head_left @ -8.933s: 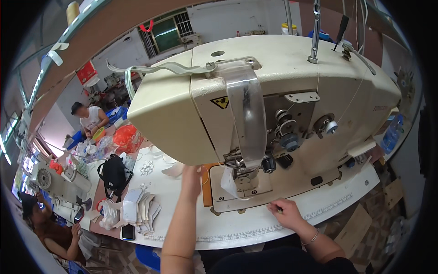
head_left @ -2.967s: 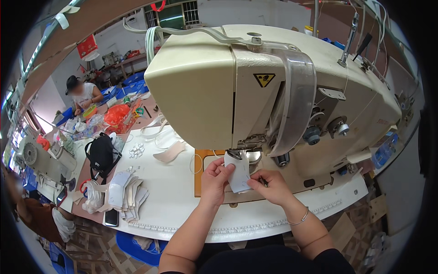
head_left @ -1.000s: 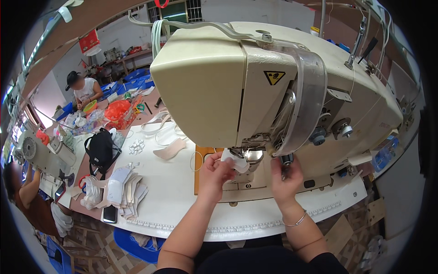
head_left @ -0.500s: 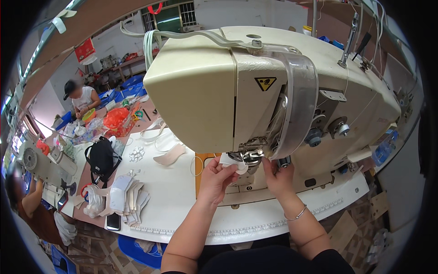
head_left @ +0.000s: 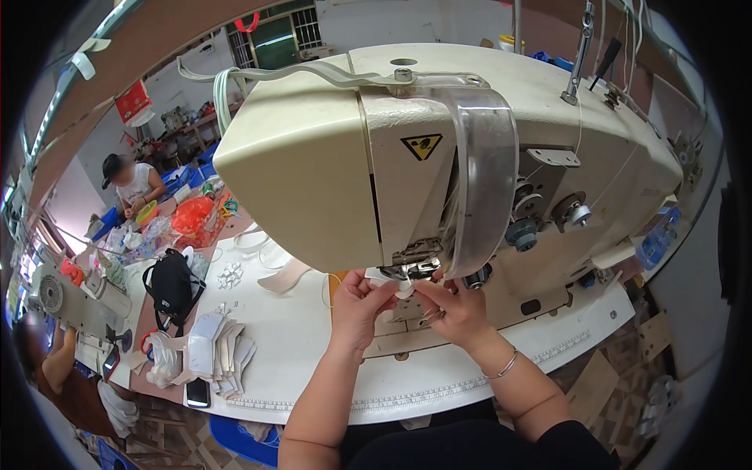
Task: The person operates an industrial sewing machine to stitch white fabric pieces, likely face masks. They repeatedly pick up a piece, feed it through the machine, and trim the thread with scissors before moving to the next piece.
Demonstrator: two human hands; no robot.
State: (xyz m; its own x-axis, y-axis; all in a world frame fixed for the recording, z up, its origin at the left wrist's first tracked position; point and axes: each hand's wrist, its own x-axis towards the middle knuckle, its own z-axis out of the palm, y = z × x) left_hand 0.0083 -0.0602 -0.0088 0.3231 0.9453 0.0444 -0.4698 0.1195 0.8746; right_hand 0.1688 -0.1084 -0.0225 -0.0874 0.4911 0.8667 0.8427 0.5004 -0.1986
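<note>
A large cream sewing machine [head_left: 301, 188] stands over both my hands. Just in front of its metal presser foot [head_left: 413, 269], my left hand [head_left: 360, 307] pinches a small white piece of material [head_left: 404, 288] between thumb and fingers. My right hand [head_left: 456, 310] meets the piece's right edge with thumb and forefinger closed on it, its other fingers curled beneath. Part of the piece lies hidden behind my fingers and the foot. A bracelet [head_left: 504, 365] circles my right wrist.
Stacked white and beige cut pieces [head_left: 218, 352] lie on the white table [head_left: 298, 352] beside a phone [head_left: 198, 393]. Farther back are a black bag [head_left: 174, 286], small white bits [head_left: 229, 276] and a beige piece [head_left: 283, 277]. Two people work at the left. A blue bin [head_left: 243, 442] sits below.
My right hand has come leftward from beside the machine's needle area to the white piece, joining my left hand. The view has shifted slightly, moving the machine left in the picture.
</note>
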